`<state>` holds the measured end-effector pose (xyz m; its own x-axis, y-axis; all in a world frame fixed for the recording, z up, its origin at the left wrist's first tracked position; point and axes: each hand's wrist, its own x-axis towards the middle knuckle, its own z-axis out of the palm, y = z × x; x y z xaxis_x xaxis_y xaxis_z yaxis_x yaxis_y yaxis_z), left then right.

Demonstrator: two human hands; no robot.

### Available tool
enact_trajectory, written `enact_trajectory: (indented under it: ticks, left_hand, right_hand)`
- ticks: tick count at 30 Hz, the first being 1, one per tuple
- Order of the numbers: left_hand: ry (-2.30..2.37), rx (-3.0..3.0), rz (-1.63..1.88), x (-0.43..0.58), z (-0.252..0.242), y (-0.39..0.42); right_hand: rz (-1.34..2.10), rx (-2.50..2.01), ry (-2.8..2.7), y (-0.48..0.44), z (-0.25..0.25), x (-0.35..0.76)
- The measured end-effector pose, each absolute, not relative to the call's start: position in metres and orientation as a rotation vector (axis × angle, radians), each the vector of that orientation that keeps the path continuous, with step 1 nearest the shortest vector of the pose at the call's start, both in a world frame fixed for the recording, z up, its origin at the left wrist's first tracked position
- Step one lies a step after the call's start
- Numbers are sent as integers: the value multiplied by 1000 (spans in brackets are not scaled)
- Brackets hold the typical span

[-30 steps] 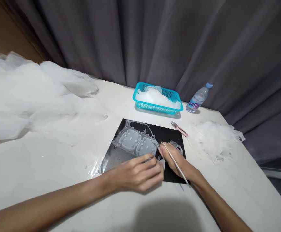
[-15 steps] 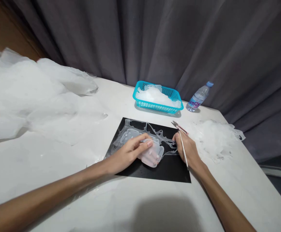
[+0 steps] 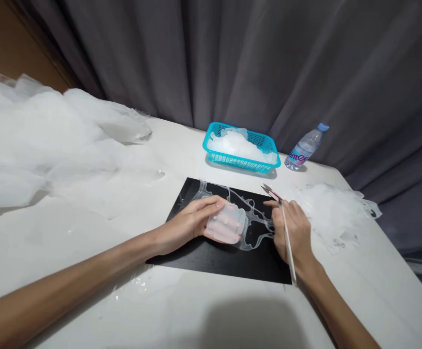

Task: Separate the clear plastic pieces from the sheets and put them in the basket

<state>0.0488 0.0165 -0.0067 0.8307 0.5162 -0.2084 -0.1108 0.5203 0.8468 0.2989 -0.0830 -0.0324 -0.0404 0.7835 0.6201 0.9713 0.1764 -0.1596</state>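
My left hand (image 3: pixel 198 218) is closed round a frosted, translucent piece of soft plastic with rounded corners (image 3: pixel 227 224), thumb on top and fingers underneath. A web of clear trim (image 3: pixel 256 218) spreads from around that piece toward my right hand (image 3: pixel 292 232). The right fingers are curled at the trim's right end, with the index finger stretched partly leftward. Small scissors (image 3: pixel 272 192) project beyond the right knuckles, their blades pointing away. A long pale handle (image 3: pixel 288 242) runs down along this hand; its join to the scissors is not clear. Beneath everything lies a black mat (image 3: pixel 211 264).
A blue basket (image 3: pixel 245 164) of frosted pieces stands behind the mat, with a water bottle (image 3: pixel 305 149) to its right. Clear scraps (image 3: pixel 337 213) are heaped at the right. A large pile of whitish plastic sheets (image 3: pixel 51 140) covers the left of the white table (image 3: pixel 174 310).
My left hand has tilted the frosted piece flatter and raised its lower edge. My right hand has shifted slightly right and down, stretching the trim, with the scissors. The view has shifted slightly.
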Motion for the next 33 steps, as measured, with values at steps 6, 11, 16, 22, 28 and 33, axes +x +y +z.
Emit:
enact_trajectory:
  ticks: [6, 11, 16, 22, 28, 33]
  left_hand:
    - [506, 887, 441, 45, -7, 31]
    - [491, 831, 411, 42, -9, 42]
    - [497, 830, 378, 41, -9, 44]
    - [478, 792, 355, 42, -7, 42]
    - [494, 872, 353, 39, -12, 45]
    - [650, 1265, 458, 36, -21, 53]
  right_hand:
    - [-265, -1694, -1998, -87, -40, 275]
    - [-325, -1770, -1899, -86, -46, 277]
    - [-409, -1963, -1872, -84, -54, 284]
    - [-400, -1825, -1934, -81, -58, 292]
    - [-262, -1691, -2020, -79, -58, 289]
    - [-225, -1698, -2035, -74, -64, 289]
